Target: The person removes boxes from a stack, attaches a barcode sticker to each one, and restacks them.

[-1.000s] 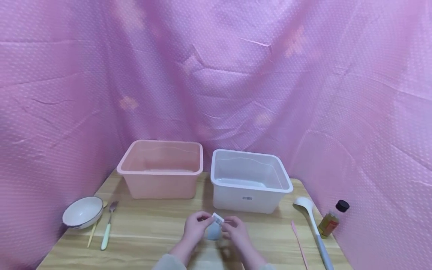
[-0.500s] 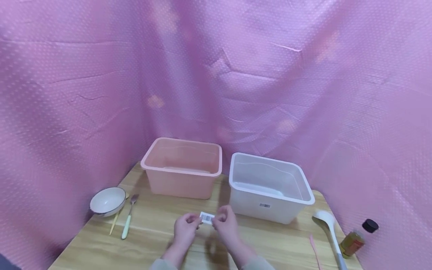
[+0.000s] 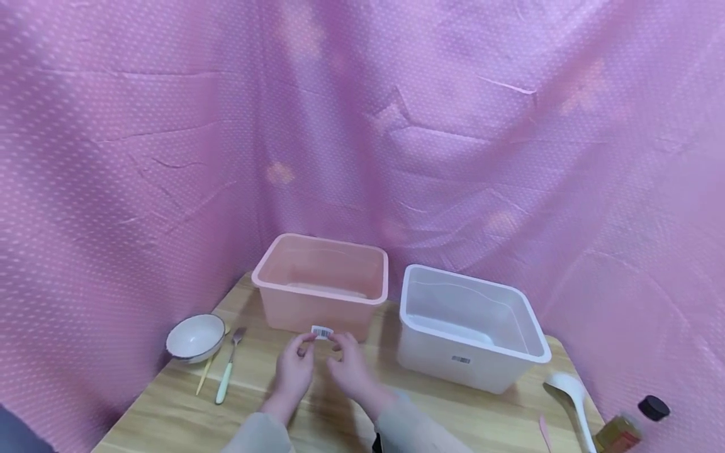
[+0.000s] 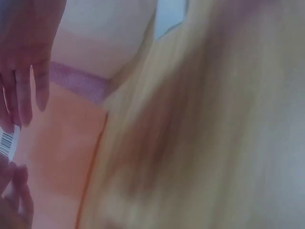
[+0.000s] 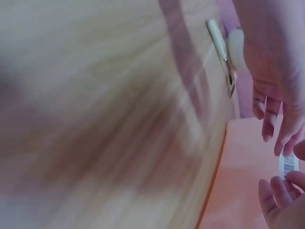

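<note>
Both hands meet in front of the pink bin (image 3: pixel 320 283), pinching a small white barcode label (image 3: pixel 321 331) between them. Left hand (image 3: pixel 294 372) has its fingers (image 3: pixel 306 341) curled up onto the label's left edge; right hand (image 3: pixel 351 370) grips the right edge with fingertips (image 3: pixel 334 340) bent in. The label is held in the air just at the pink bin's front wall, above the wooden counter (image 3: pixel 266 377) (whether it touches the bin, cannot tell).

Left wrist view: left hand (image 4: pixel 21 71) and the label (image 4: pixel 8 142) at the far left edge, barcode stripes readable, the rest motion-blurred. Right wrist view: label (image 5: pixel 288 165) pinched between right hand (image 5: pixel 283 200) and the other hand's fingers (image 5: pixel 269 119), orange-pink bin wall (image 5: pixel 233 181) behind, fork (image 5: pixel 220 47) blurred further off.

White bin (image 3: pixel 470 327) sits just beside the pink bin on the right, a barcode sticker (image 3: pixel 460 360) on its front. Left part of the counter: white bowl (image 3: pixel 195 336), a fork with pale green handle (image 3: pixel 228 372) near it, a yellowish stick (image 3: pixel 202 377) between the two. Right side: white ladle (image 3: pixel 572 399), oil bottle with black cap (image 3: pixel 634 426), a pink strip (image 3: pixel 545 433) near the ladle. Pink dotted curtain (image 3: pixel 362 126) all around the back.
</note>
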Available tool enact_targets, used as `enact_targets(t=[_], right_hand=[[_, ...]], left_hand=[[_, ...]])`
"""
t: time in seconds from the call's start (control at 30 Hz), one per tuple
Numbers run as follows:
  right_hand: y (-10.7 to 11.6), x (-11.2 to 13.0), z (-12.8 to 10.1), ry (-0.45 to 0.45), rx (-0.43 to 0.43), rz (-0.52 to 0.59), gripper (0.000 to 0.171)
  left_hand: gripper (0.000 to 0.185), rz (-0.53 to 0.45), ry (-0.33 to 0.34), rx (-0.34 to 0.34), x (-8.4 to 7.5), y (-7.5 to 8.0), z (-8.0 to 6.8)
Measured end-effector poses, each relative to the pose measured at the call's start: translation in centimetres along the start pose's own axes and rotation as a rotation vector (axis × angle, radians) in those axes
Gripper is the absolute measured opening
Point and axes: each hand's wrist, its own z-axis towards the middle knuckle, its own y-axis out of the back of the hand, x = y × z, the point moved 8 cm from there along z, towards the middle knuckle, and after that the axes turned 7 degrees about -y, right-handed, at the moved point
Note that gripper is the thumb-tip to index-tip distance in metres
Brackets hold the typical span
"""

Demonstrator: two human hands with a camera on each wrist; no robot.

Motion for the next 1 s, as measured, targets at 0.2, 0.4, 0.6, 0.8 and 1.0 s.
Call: enact_targets(t=[0.2, 0.4, 0.6, 0.8, 1.0], right_hand=[[-0.9, 1.6, 2.2, 0.089, -0.01, -0.066, 0.057], [-1.4, 1.7, 4.3, 0.025, -0.018, -0.016, 0.057], [-2.0, 1.1, 5.3, -0.024, -0.006, 0.013, 0.059], [-2.7, 0.7, 5.8, -0.073, 0.02, 0.041, 0.06], [-2.9, 0.6, 6.1, -0.06, 0.018, 0.016, 0.06]], left_hand=[[0.032, 0.014, -0.023, 0.009, 0.4, 0.1, 3.1], [0.032, 0.039, -0.018, 0.014, 0.2, -0.1, 4.8], [0.032, 0.084, -0.019, 0.004, 0.3, -0.1, 5.2], [0.032, 0.092, -0.024, 0.004, 0.9, -0.1, 5.6], [0.034, 0.09, -0.005, 0.022, 1.3, -0.2, 6.0]])
